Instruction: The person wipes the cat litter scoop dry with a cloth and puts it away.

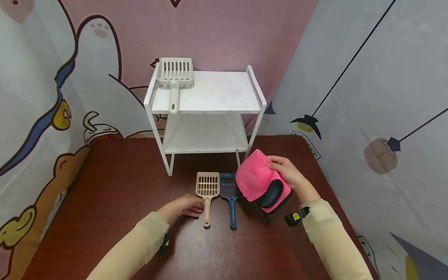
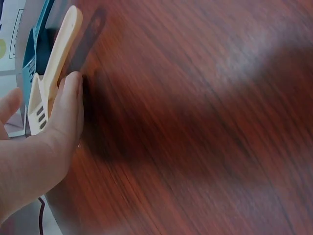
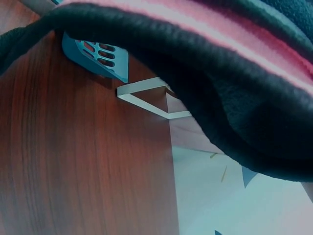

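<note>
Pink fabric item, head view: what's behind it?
Blue scoop and white shelf show partly; the pink fabric item covers some of the scoop's edge and a front shelf foot.

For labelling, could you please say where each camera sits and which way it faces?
Head: worn on the head, facing forward and down at the table and white shelf; cream sleeves, left grip and right grip show.
Left wrist: worn there, facing the table beside the beige scoop; left grip shows.
Right wrist: worn there, facing the pink-and-black item and table; right grip not plainly visible.
Both wrist views share the blue scoop.
</note>
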Available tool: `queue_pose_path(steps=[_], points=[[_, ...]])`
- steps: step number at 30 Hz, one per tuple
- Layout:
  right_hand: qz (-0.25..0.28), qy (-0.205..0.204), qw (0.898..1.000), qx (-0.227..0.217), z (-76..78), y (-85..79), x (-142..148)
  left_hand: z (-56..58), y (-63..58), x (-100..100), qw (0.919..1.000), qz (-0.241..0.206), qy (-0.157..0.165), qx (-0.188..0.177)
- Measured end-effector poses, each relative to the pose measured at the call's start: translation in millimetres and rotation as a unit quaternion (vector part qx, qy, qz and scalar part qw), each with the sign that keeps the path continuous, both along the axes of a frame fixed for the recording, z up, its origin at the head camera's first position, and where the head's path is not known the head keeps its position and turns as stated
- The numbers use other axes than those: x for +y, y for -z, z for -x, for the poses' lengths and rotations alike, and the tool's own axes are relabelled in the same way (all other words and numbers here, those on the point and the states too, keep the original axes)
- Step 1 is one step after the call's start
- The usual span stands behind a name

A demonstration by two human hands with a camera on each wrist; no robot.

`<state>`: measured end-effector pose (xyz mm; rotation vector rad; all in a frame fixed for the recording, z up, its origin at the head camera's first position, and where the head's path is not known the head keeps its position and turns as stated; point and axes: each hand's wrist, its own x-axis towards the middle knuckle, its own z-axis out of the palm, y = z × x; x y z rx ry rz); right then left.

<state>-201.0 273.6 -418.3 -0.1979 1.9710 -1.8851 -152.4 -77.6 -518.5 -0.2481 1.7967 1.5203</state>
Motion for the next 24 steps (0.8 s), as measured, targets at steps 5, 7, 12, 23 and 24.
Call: queue_pose_path(steps=[5, 7, 12, 23, 24], points=[[0.003, 0.001, 1.0, -0.005, -0.4, 1.1, 0.2, -2.9, -0.1, 6.0, 1.0, -0.002, -0.008, -0.003], [0.003, -0.002, 1.0, -0.007, -1.3, 1.7, 0.1, -1.9, 9.3, 6.0, 1.0, -0.001, -0.006, 0.003], [0.007, -0.004, 1.0, 0.001, -2.4, 2.1, -1.2, 16.5, 67.1, -8.7, 0.9984, -0.039, -0.003, 0.041], [0.04, -0.006, 0.999, 0.021, 0.8, 2.5, -4.2, -2.7, -10.6, -29.7, 0.992, -0.04, -0.071, 0.096], [0.041, -0.006, 0.999, 0.022, 1.0, 2.7, -4.3, -3.6, -18.5, -33.4, 0.9923, -0.041, -0.069, 0.095]])
